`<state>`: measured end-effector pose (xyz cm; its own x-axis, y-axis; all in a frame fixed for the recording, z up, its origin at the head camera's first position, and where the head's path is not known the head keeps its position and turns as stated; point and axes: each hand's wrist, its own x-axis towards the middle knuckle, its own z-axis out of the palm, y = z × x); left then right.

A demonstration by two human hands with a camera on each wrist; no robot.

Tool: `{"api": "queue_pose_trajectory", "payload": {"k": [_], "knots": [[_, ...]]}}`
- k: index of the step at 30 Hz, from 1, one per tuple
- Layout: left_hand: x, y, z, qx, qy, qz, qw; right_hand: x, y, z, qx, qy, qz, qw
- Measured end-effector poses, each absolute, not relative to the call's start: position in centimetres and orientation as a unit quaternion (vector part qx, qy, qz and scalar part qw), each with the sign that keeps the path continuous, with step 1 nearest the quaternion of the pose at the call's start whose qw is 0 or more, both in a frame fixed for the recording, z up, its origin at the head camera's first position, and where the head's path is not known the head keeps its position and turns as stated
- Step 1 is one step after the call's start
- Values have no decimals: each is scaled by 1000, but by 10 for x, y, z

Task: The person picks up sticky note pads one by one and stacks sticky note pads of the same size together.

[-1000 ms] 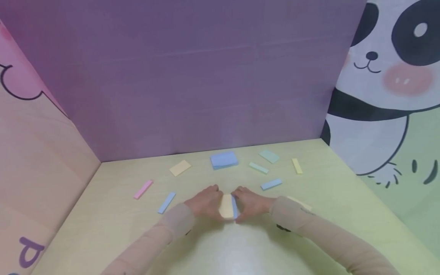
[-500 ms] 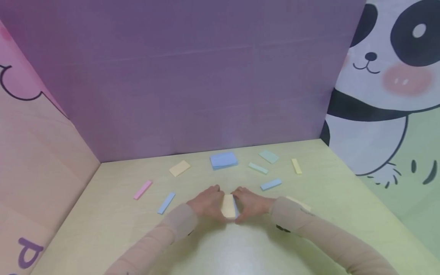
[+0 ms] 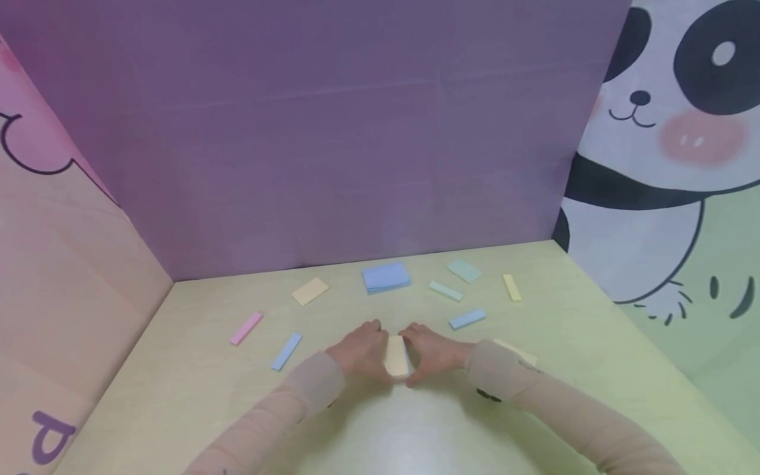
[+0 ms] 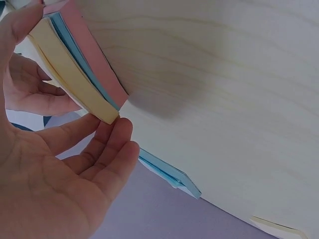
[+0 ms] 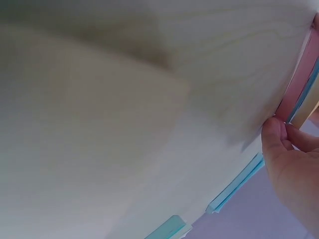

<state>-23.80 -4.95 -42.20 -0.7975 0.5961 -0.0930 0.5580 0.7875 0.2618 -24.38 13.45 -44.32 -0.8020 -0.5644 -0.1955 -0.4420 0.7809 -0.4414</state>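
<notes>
Near the middle of the table, my left hand (image 3: 363,353) holds a yellow sticky note pad (image 3: 396,356) by its near and far edges, thumb at the near one. Under it lie a blue sticky note pad (image 4: 81,60) and a pink sticky note pad (image 4: 95,55), the pink one lowest against the table. From the other side my right hand (image 3: 436,353) grips the blue and pink pads by their ends, its fingertips at the pink pad's corner in the right wrist view. Seen from above, the yellow pad covers almost all of the blue one.
A thick blue pad (image 3: 386,277) lies at the back, an orange pad (image 3: 310,291) left of it and a green pad (image 3: 464,270) right. Narrow strips, including a pink one (image 3: 246,328), lie around. A pale pad (image 3: 515,351) is partly behind my right sleeve.
The yellow pad has slid right with my left hand, and the blue strip showing beside it has narrowed to a sliver. My right hand has stayed nearly in place.
</notes>
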Motion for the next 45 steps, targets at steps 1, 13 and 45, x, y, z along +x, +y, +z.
{"api": "queue_pose_trajectory", "payload": {"k": [1, 13, 45], "knots": [[-238, -49, -422, 307, 941, 112, 85, -244, 135, -443, -269, 931, -189, 161], [-236, -46, -421, 297, 946, 98, 88, -246, 135, -446, -261, 934, -186, 160], [-234, -58, -436, 287, 937, 169, 110, -247, 137, -444, -281, 928, -188, 159]]}}
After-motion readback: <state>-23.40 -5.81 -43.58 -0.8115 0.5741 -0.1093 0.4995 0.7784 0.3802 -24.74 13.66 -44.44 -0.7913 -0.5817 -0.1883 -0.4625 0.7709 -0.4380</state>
